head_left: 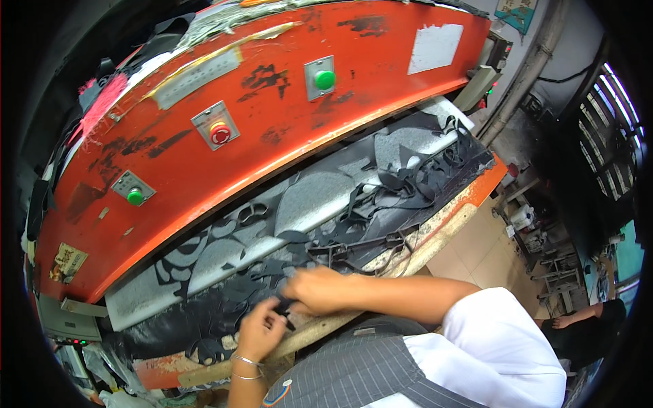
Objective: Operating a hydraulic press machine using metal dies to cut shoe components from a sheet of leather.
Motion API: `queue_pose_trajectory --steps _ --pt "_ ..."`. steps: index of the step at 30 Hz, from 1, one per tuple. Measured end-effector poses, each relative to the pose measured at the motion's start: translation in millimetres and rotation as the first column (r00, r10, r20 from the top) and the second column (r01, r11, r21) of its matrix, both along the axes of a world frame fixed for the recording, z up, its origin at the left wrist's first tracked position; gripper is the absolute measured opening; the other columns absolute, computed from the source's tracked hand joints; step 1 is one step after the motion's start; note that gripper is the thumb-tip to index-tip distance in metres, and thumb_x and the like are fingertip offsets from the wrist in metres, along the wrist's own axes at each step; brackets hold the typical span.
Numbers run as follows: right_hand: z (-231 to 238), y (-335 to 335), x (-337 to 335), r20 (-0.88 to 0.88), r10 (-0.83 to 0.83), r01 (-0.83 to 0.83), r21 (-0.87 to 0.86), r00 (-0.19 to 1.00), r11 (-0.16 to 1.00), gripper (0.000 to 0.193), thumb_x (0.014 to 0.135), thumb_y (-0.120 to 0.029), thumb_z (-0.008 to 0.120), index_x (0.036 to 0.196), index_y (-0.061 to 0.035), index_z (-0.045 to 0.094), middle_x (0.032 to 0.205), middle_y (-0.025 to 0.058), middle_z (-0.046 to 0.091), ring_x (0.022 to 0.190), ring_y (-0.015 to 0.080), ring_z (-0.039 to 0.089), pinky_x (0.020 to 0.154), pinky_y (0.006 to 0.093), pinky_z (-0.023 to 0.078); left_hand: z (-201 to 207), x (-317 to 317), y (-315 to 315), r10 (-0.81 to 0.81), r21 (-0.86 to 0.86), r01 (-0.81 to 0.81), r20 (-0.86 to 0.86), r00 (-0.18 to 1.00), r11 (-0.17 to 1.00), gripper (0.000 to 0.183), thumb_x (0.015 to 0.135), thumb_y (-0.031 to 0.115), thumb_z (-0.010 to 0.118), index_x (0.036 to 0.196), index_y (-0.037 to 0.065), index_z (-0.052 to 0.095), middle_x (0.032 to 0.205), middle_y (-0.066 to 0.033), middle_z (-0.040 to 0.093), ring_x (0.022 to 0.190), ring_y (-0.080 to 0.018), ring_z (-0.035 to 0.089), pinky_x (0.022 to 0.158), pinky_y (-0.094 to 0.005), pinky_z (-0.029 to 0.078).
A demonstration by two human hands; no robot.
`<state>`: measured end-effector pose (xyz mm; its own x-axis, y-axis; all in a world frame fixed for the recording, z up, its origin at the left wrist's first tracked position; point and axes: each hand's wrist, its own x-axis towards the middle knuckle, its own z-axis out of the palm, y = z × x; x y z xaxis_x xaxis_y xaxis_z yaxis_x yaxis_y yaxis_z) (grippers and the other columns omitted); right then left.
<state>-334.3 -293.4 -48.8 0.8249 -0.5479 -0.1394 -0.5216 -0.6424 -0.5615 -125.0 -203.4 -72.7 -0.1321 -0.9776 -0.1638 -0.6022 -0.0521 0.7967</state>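
- Beam (272, 88): red, the landmark.
- Board (139, 308): white, on the beam's near side, long axis following it.
- Frame (340, 252): farther from the beam than the board, roughly parallel.
- Right hand (316, 289): slightly nearer the beam, fingers bent; cannot tell whether clamped.
- Left hand (262, 330): fingers curled; grip unclear too.
- Scrap (283, 307): dark, between both hands; long axis hidden.

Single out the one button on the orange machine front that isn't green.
The middle button: it is red, while the left button and the right button on either side are green.
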Motion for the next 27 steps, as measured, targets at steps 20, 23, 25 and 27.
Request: queue_pose_trajectory --steps 20,23,25,27 --pt "-57 -252 -104 0.442 -0.431 0.573 -0.263 0.787 0.776 0.043 0.074 -0.017 0.075 0.114 -0.005 0.063 0.105 0.0145 0.062 0.104 0.0344 0.054 0.094 0.0402 0.045 -31 -62 -241 0.041 -0.529 0.019 0.102 0.994 0.848 0.055 0.078 0.0 0.053 0.132 0.001 0.046 0.118 -0.0199 0.064 0.113 -0.0357 0.058 0.101 -0.0417 0.041" --pt "-85 -256 -111 0.435 -0.419 0.552 -0.242 0.797 0.798 0.049 0.074 -0.019 0.076 0.119 -0.0062 0.062 0.108 0.0145 0.062 0.106 0.0342 0.054 0.096 0.0396 0.044 -49 -112 -271 -0.03 -0.469 0.092 0.138 0.99 0.878 0.064 0.078 0.003 0.055 0.14 0.002 0.036 0.123 -0.0179 0.062 0.116 -0.0381 0.056 0.102 -0.0439 0.04" --pt "-85 -247 -108 0.449 -0.416 0.539 -0.188 0.791 0.821 0.054 0.072 -0.02 0.078 0.122 -0.0072 0.061 0.112 0.0138 0.063 0.108 0.0337 0.054 0.097 0.0407 0.043 -58 -123 -276 0.005 -0.456 0.067 0.156 0.988 0.887 0.07 0.079 0.006 0.055 0.143 0.0 0.031 0.128 -0.0127 0.06 0.121 -0.033 0.052 0.106 -0.0444 0.033" --pt "-85 -241 -118 0.495 -0.425 0.579 -0.209 0.758 0.788 0.058 0.071 -0.022 0.08 0.123 -0.0089 0.06 0.114 0.0124 0.063 0.109 0.0324 0.054 0.096 0.0413 0.041 -64 -128 -276 0.027 -0.473 0.089 0.232 0.972 0.877 0.072 0.079 0.007 0.056 0.145 0.0 0.028 0.131 -0.0115 0.057 0.124 -0.0315 0.048 0.108 -0.0447 0.031"
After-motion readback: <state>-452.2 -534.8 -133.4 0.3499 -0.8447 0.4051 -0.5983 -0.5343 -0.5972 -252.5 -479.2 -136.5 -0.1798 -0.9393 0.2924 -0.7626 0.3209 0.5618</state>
